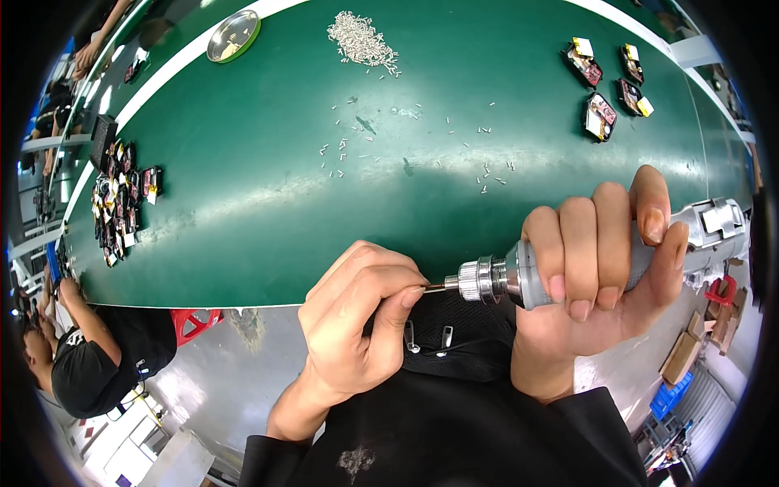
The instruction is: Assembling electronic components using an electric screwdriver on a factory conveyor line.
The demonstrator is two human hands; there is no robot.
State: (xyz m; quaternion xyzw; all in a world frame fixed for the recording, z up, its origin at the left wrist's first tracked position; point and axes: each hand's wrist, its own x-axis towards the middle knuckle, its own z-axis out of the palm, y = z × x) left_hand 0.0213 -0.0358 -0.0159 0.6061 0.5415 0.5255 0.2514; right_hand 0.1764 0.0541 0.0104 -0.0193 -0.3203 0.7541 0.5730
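In my right hand (596, 264) lies a silver-grey electric screwdriver (531, 276), held level with the fingers wrapped round its body. Its ribbed collar (472, 280) and thin bit (436, 287) point left. My left hand (357, 312) pinches the bit's tip between thumb and forefinger; whether a screw sits there is hidden by the fingertips. Both hands are above the near edge of the green table (251, 219). Farther off lies a heap of small silver pieces (363, 40) that look like screws, with several more (342, 146) scattered nearer.
Several small black units with yellow and white parts (599, 120) lie at the far right. A pile of similar units (122, 195) is on the left. A round green-rimmed dish (234, 36) stands far left. Beyond the table's left corner sits a person in black (105, 361) near a red stool (195, 323).
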